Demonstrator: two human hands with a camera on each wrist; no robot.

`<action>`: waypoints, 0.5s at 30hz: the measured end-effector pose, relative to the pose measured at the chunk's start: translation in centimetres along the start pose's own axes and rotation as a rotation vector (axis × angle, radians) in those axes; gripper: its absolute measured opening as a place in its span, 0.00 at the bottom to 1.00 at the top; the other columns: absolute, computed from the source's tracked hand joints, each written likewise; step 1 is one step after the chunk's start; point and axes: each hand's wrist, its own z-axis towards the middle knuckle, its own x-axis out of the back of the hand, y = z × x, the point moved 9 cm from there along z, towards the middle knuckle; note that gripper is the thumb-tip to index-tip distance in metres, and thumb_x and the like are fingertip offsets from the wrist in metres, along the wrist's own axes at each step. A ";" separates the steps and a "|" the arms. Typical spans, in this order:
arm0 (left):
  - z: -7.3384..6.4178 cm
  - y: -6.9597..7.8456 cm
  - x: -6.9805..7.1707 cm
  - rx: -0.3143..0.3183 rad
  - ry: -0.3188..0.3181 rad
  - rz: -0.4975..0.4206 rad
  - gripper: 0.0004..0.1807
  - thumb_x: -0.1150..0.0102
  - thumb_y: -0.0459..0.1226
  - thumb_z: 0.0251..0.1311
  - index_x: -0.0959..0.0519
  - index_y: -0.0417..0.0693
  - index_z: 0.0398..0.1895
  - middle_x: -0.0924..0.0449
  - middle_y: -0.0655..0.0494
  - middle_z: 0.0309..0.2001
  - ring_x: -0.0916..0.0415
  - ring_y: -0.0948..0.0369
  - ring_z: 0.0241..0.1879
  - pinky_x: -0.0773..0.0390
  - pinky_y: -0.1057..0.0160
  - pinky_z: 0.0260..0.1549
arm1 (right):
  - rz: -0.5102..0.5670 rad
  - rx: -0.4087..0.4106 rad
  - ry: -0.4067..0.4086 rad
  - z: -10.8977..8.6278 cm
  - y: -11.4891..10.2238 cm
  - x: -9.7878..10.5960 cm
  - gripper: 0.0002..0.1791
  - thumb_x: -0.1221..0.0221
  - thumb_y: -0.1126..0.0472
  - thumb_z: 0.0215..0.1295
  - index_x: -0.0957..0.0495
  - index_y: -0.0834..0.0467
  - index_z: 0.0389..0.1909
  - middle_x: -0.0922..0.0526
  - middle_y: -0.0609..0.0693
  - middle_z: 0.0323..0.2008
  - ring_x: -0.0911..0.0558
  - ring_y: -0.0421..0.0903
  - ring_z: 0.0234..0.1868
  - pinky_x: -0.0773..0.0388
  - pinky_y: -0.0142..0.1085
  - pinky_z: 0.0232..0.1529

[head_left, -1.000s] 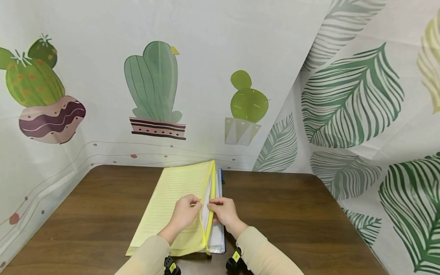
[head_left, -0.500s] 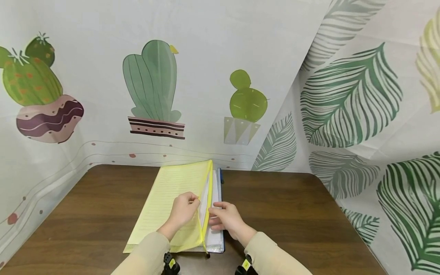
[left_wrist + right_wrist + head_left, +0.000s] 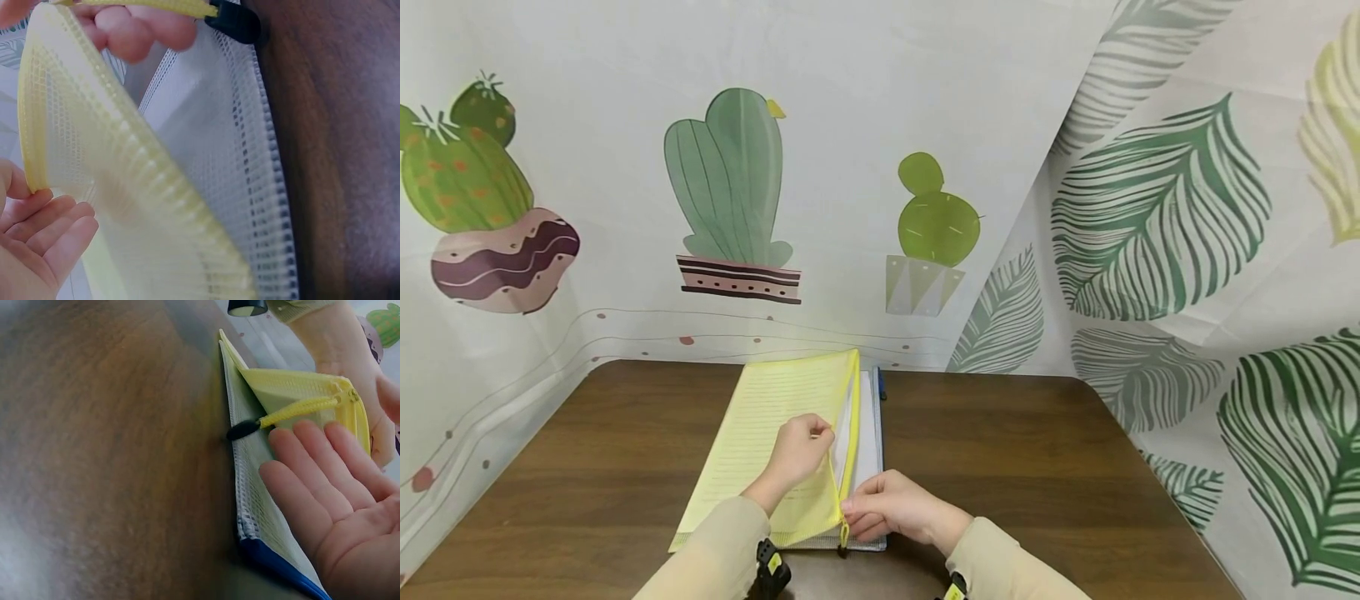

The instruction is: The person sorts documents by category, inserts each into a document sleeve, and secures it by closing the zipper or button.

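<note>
**2 hands at 1 yellow pouch, mouth gaping**

1 yellow pouch (image 3: 767, 400) seen at lower centre of the head frame, laid over 1 pale pouch (image 3: 869, 425) with blue trim, both on 1 brown table (image 3: 1015, 475). Pouch edge is pinched between thumb and index of the left hand (image 3: 800, 450). Right hand (image 3: 904, 507) is held at the pouch's lower right corner: 4 fingers outstretched in the right wrist view, no grip seen; contact with the zip cannot be told. 1 yellow cord (image 3: 300, 411) with 1 black tip (image 3: 242, 430) is hung just beyond those fingertips.

Hidden/cut: pale pouch mostly covered; right thumb cropped at the right wrist frame's edge; slider hard to make out. 2 black wrist units (image 3: 767, 570) seen at bottom of the head frame, 1 cropped. 3 printed cacti (image 3: 730, 179) counted on the backdrop, leftmost cropped.
</note>
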 end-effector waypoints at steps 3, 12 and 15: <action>0.1 0.1 0.0 -0.001 -0.013 0.005 0.09 0.47 0.32 0.58 0.18 0.37 0.35 0.17 0.49 0.34 0.25 0.62 0.31 0.24 0.66 0.30 | -0.021 0.020 -0.006 -0.2 -0.1 -0.3 0.14 0.36 0.59 0.56 0.19 0.69 0.35 0.15 0.47 0.26 0.16 0.40 0.28 0.17 0.39 0.36; 0.2 0.5 -0.1 -0.004 -0.033 0.006 0.09 0.49 0.32 0.57 0.19 0.37 0.34 0.18 0.50 0.33 0.30 0.63 0.26 0.28 0.67 0.25 | -0.100 0.094 0.064 -0.6 -0.7 -0.5 0.17 0.34 0.66 0.52 0.22 0.79 0.34 0.16 0.46 0.21 0.19 0.39 0.23 0.17 0.36 0.29; 0.2 0.5 -0.1 0.000 -0.036 0.003 0.10 0.49 0.32 0.57 0.19 0.36 0.35 0.18 0.49 0.33 0.31 0.63 0.25 0.29 0.68 0.23 | -0.108 0.107 0.072 -0.8 -0.9 -0.5 0.17 0.35 0.67 0.51 0.23 0.79 0.33 0.16 0.48 0.21 0.19 0.39 0.22 0.18 0.35 0.28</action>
